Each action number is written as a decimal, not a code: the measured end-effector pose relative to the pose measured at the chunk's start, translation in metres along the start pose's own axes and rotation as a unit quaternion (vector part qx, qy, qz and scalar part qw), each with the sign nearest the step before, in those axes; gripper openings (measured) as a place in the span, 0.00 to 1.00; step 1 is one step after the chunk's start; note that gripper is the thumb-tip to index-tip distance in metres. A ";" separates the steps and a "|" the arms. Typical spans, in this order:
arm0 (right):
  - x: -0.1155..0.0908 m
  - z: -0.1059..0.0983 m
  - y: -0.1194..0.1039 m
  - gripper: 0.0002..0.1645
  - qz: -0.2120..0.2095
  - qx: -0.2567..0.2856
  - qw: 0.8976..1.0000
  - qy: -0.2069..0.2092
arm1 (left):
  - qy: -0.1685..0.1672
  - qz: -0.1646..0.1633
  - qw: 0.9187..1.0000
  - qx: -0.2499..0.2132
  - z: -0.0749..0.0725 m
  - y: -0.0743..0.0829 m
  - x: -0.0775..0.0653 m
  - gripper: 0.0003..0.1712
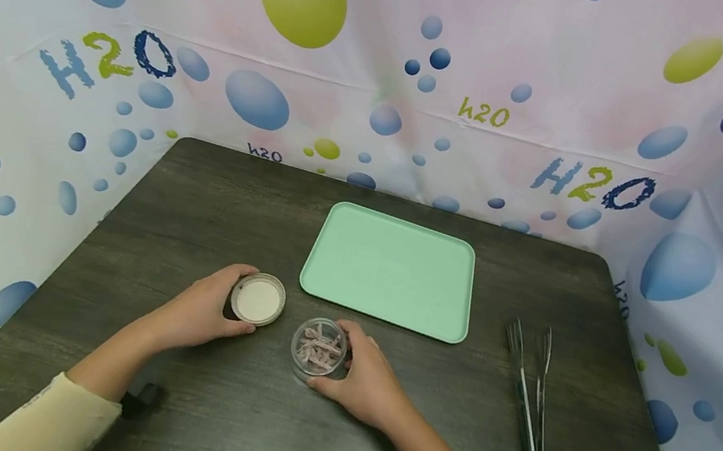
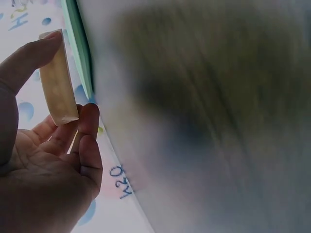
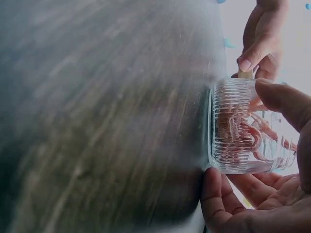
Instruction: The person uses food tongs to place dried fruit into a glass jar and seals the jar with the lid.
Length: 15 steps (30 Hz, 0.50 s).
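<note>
My left hand point(image 1: 206, 311) pinches a round jar lid point(image 1: 259, 299) between thumb and fingers, with its cream-coloured face turned up. In the left wrist view, the tan rim of the lid point(image 2: 58, 82) shows edge-on, the thumb on one side and fingertips on the other. Just right of it, my right hand point(image 1: 369, 375) grips a clear ribbed glass jar point(image 3: 233, 131), fingers and thumb round its sides. The jar stands upright on the table, with its mouth uncovered. Pinkish, thin curled pieces point(image 1: 319, 347) lie inside; their exact kind is unclear.
A mint-green rectangular tray point(image 1: 393, 270) lies behind the hands on the dark wooden table point(image 1: 231, 197). Metal tongs point(image 1: 531, 410) rest at the right. A white curtain point(image 1: 365, 21) with coloured ovals hangs behind the table.
</note>
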State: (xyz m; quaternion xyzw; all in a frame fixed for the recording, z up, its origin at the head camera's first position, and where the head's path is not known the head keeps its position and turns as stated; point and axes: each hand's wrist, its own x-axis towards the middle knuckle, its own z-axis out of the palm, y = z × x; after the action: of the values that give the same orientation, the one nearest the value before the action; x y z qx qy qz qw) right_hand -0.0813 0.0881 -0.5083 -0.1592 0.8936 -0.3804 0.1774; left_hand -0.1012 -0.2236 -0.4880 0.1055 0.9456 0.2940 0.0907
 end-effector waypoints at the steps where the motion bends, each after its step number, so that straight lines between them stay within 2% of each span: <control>1: -0.001 0.000 0.000 0.60 0.001 -0.001 1.000 0.005 | -0.001 0.000 1.000 0.001 0.002 0.003 -0.002 0.52; 7: -0.007 -0.005 0.001 0.57 -0.006 0.002 0.999 0.036 | -0.011 0.006 1.000 0.011 0.011 0.022 -0.009 0.52; 15: -0.012 -0.011 0.002 0.54 -0.009 -0.006 0.997 0.079 | 0.000 0.043 0.998 0.033 0.019 0.043 -0.016 0.51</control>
State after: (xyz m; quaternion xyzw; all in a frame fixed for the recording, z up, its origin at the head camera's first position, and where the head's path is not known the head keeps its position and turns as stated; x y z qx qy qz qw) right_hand -0.0758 0.1007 -0.5004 -0.1379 0.9056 -0.3881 0.1013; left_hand -0.0755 -0.1831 -0.4768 0.1494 0.9495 0.2659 0.0741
